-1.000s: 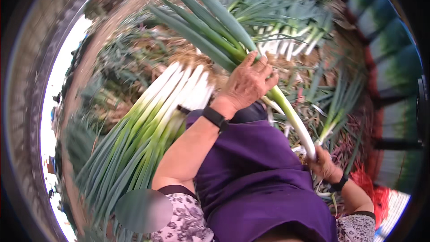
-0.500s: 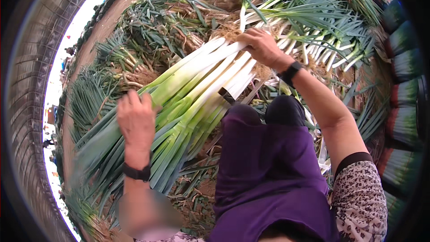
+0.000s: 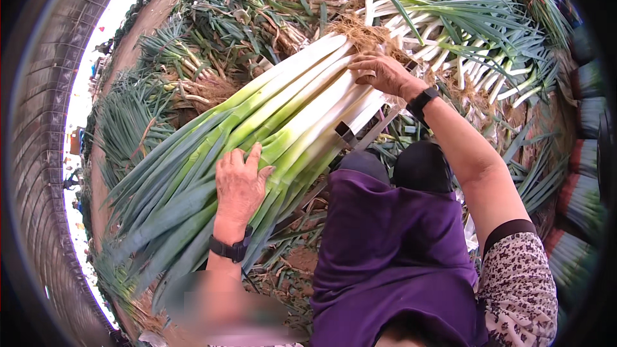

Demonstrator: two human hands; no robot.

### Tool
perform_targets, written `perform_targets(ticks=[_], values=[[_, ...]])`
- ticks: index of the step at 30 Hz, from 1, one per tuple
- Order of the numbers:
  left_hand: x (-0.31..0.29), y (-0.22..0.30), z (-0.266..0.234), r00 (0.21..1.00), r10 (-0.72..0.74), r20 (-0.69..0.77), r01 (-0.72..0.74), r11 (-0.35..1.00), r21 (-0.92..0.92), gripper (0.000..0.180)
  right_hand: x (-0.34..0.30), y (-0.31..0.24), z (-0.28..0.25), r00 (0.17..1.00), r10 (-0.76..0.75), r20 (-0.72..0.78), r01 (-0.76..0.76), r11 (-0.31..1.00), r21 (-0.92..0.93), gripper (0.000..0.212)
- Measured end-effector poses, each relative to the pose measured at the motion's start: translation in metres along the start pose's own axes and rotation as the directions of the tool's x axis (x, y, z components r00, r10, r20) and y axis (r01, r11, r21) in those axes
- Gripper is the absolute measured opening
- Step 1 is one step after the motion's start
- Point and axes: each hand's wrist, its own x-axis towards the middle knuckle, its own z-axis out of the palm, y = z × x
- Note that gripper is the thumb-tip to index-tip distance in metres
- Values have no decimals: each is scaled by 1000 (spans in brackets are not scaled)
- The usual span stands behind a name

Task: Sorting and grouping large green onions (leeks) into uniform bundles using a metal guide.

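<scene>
"Where are the leeks [image 3: 265, 127]?"
"Beneath the fingers: left fingers [image 3: 254, 156] spread over green leaves [image 3: 186, 170], right fingers [image 3: 367, 64] slightly parted at white stalks [image 3: 308, 80]."
"Handling?"
"Light, even pressure should keep everything aligned."

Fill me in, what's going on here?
Someone in a purple apron has both bare hands at a thick row of long green onions lying side by side. The left hand is over the green leaves, fingers spread; the right hand is at the white ends near the roots. More onions lie beyond, at upper right.
</scene>
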Motion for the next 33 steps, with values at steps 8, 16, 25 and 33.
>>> perform_targets(ticks=[8, 16, 25, 33], values=[[1, -4, 7, 988, -134, 78, 136, 990, -26, 44, 11, -11, 4, 980, 145, 135, -130, 985, -118, 29], [1, 18, 23, 984, -160, 83, 159, 987, 28, 42, 2, -3, 13, 991, 132, -11, -133, 980, -146, 34], [2, 10, 32, 990, -53, 132, 40, 994, 97, 84, -1, -6, 26, 994, 51, -94, -72, 967, -243, 42], [10, 21, 50, 994, 53, 95, -54, 999, 2, 77, -155, 7, 1, 834, 471, -287, -204, 747, 633, 33]])
